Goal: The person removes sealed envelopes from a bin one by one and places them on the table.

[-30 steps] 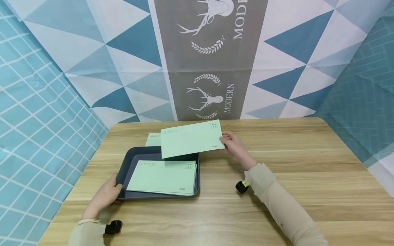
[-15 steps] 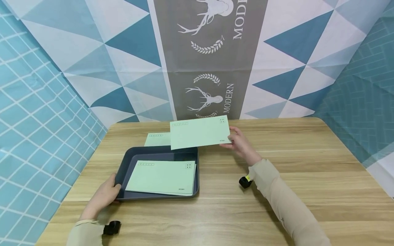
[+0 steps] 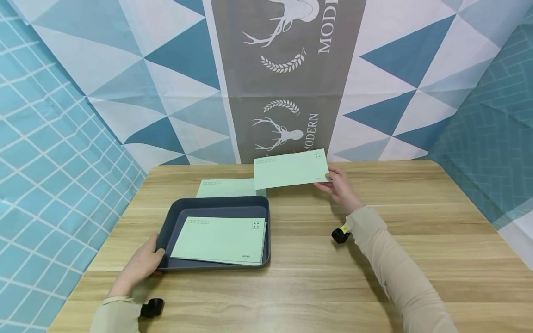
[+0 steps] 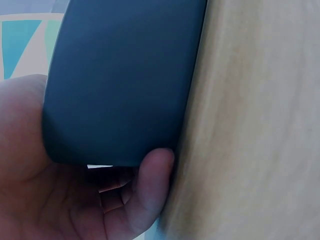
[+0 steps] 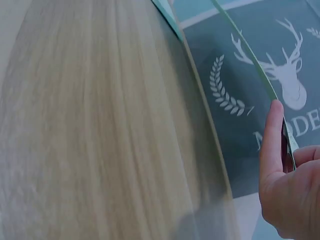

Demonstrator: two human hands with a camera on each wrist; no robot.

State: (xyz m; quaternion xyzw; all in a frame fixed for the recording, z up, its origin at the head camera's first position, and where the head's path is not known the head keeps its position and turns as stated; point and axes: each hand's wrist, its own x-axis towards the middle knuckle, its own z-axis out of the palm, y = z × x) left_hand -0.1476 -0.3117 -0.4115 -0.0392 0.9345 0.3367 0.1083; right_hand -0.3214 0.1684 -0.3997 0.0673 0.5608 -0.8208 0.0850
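Observation:
My right hand [image 3: 340, 187] pinches the right end of a pale green envelope [image 3: 289, 170], held tilted above the back of the table. In the right wrist view that envelope [image 5: 250, 55] shows nearly edge-on between thumb and fingers. My left hand [image 3: 143, 261] grips the left side of a dark blue-grey tray [image 3: 166, 226]. The left wrist view has the tray's wall [image 4: 120, 85] close up, with a fingertip under its lower edge. Inside the tray lies a small stack of green envelopes [image 3: 218, 240]. Another green envelope [image 3: 229, 188] lies behind the tray, partly covered by the raised one.
The wooden table [image 3: 374, 277] reaches back to a patterned cloth wall [image 3: 287, 83] with deer prints. A blue tiled-pattern cloth [image 3: 50, 185] hangs along the left side. Black wrist cameras stick out near both sleeves.
My right hand has carried its envelope right and back, away from over the tray, uncovering more of the envelope behind. The left hand and the tray have stayed put.

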